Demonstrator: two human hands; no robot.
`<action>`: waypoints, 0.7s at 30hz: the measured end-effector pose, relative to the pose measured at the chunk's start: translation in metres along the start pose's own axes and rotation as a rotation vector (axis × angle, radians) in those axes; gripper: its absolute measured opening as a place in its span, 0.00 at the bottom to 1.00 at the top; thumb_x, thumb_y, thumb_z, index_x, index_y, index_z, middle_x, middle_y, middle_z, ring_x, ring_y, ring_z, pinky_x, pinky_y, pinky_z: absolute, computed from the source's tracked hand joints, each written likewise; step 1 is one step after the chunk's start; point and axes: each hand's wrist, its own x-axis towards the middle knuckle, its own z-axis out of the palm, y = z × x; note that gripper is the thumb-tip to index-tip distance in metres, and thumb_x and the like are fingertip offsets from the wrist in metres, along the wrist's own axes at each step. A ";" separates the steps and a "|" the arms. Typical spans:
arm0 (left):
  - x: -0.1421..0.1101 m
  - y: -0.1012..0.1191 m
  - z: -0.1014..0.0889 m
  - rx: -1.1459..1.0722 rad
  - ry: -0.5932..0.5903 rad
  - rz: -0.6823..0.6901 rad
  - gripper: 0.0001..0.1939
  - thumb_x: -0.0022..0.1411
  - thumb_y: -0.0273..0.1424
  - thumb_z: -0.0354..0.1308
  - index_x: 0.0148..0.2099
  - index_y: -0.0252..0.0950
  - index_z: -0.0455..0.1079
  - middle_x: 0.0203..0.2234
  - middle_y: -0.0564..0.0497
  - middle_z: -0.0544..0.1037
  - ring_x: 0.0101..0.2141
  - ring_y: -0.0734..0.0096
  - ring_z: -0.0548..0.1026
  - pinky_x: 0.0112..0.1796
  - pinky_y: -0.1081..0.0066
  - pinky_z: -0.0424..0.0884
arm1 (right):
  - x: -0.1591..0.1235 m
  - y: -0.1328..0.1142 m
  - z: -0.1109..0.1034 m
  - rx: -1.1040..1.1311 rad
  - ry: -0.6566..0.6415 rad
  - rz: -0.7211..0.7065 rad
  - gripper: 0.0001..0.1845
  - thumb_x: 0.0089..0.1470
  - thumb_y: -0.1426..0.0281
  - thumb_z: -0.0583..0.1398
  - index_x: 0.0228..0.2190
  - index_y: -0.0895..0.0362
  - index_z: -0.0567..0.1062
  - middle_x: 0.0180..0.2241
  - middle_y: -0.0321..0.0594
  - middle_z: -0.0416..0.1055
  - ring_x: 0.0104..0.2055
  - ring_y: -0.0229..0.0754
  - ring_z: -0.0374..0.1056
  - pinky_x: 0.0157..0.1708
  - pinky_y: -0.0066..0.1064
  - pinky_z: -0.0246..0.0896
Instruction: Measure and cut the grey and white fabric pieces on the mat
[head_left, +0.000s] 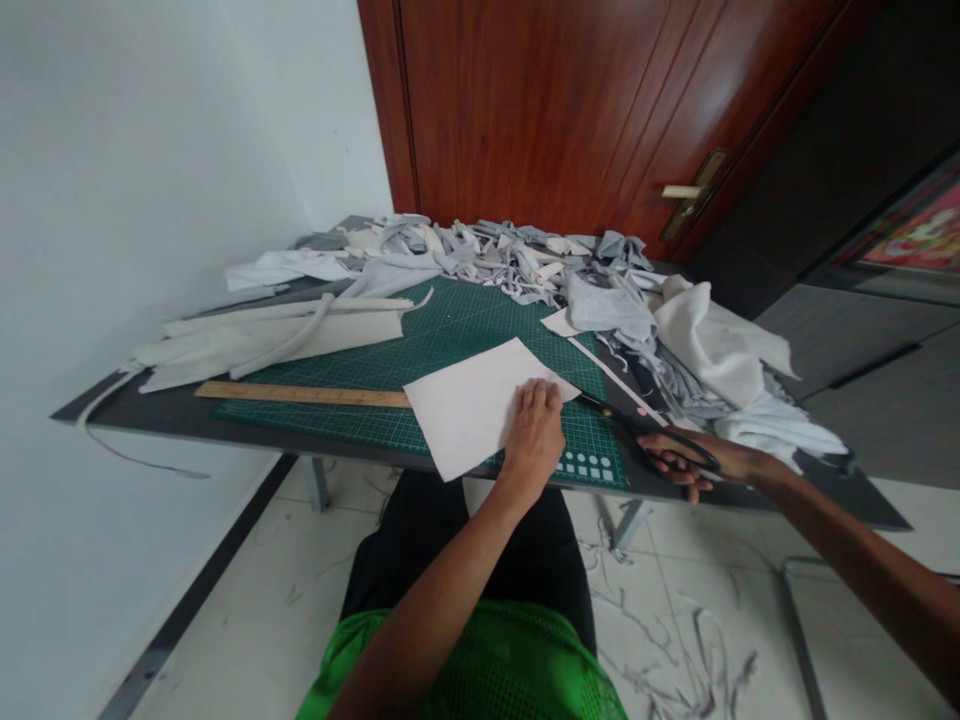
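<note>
A flat, four-sided white piece of fabric (469, 405) lies over the green cutting mat (480, 312). My left hand (534, 425) is closed at its near right edge, fingers together on top; the thumb is hidden. My right hand (686, 460) grips black-handled scissors (611, 412), with fingers through the handle loops. The blades point left and meet the right corner of the fabric, close to my left fingers. How far the blades are apart is too small to tell. A wooden ruler (300, 394) lies on the mat, its right end meeting the fabric's left edge.
Long white strips (277, 340) lie at the left of the dark table (150, 408). Grey and white scraps (487, 250) pile along the back. More folded cloth (712, 345) is heaped at the right. Thin offcuts (697, 650) litter the floor. A wooden door (525, 110) stands behind.
</note>
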 end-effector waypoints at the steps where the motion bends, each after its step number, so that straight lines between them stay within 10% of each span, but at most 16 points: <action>1: 0.000 0.000 0.000 -0.002 0.003 0.000 0.26 0.69 0.15 0.44 0.67 0.26 0.61 0.65 0.32 0.69 0.68 0.52 0.63 0.69 0.49 0.58 | 0.000 0.000 -0.001 0.007 -0.004 -0.003 0.39 0.41 0.31 0.63 0.22 0.56 0.68 0.13 0.27 0.56 0.14 0.30 0.51 0.13 0.25 0.59; 21: -0.001 0.001 -0.002 -0.031 0.016 -0.056 0.24 0.66 0.14 0.45 0.62 0.29 0.66 0.62 0.34 0.72 0.67 0.55 0.66 0.68 0.49 0.60 | -0.001 0.017 0.002 -0.001 0.026 -0.031 0.36 0.48 0.35 0.62 0.23 0.56 0.68 0.16 0.30 0.61 0.14 0.31 0.55 0.16 0.25 0.60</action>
